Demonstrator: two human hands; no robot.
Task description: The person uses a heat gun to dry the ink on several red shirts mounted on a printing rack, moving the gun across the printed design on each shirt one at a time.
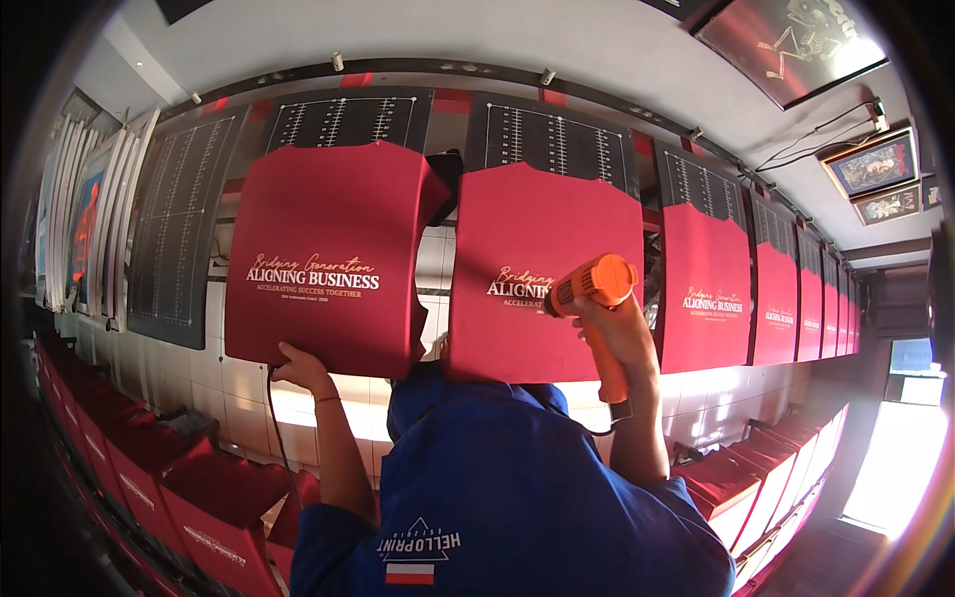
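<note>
My right hand (625, 333) is wrapped round the handle of an orange heat gun (605, 282). Its dark nozzle points at the white and gold print on a red shirt (547, 219), covering part of the lettering. A cord runs from the bottom of the handle. At the lower edge of another red shirt (328, 204), to the left, my left hand (301, 370) is closed on a black cord (276, 418) that hangs down from it. One of its fingers touches the shirt's hem. Both shirts lie stretched over black boards (343, 117) marked with white scales.
More printed red shirts (706, 289) line the boards to the right. A bare black board (179, 224) stands left, beside a stack of frames (95, 219). Behind me runs another row of red shirts (214, 497). Framed pictures (870, 164) hang on the wall.
</note>
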